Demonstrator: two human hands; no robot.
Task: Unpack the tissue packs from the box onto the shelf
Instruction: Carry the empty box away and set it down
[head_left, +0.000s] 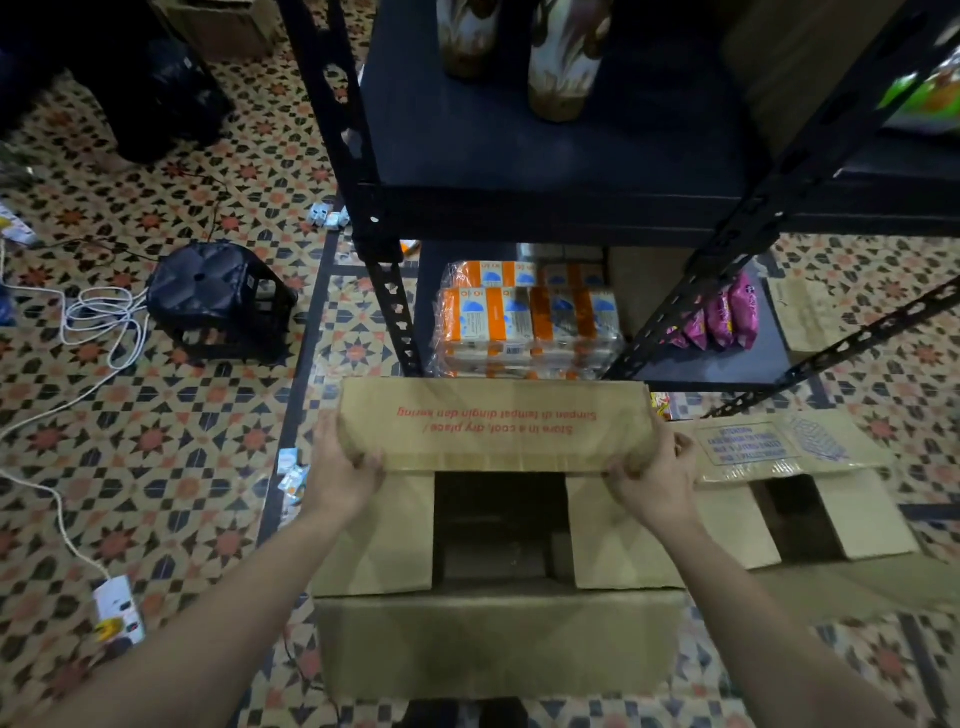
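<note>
- The black metal shelf stands straight ahead of me. Its lower board sits just beyond the far edge of the box.
- The cardboard box rests on the tiled floor between me and the shelf, its long axis running left to right across my body. Its side flaps are folded inward, leaving a dark opening at the centre. I cannot tell whether any packs are left inside.
- A second open box sits on the floor, touching the right side of mine.
- The far flap, printed with red text, runs along the box's far edge, between the opening and the lower board.
- The tissue packs, orange and blue in clear wrap, are stacked on the lower board at its front edge. They are directly beyond the far flap and about level with the middle of the box.
- My left hand grips the left end of the far flap, fingers curled onto its near edge.
- My right hand grips the right end the same way.
- Both hands sit equally far from the opening, which lies between them and closer to me. I judge either one could reach down into it equally well, and the shelf then lies forward over the flap.
</note>
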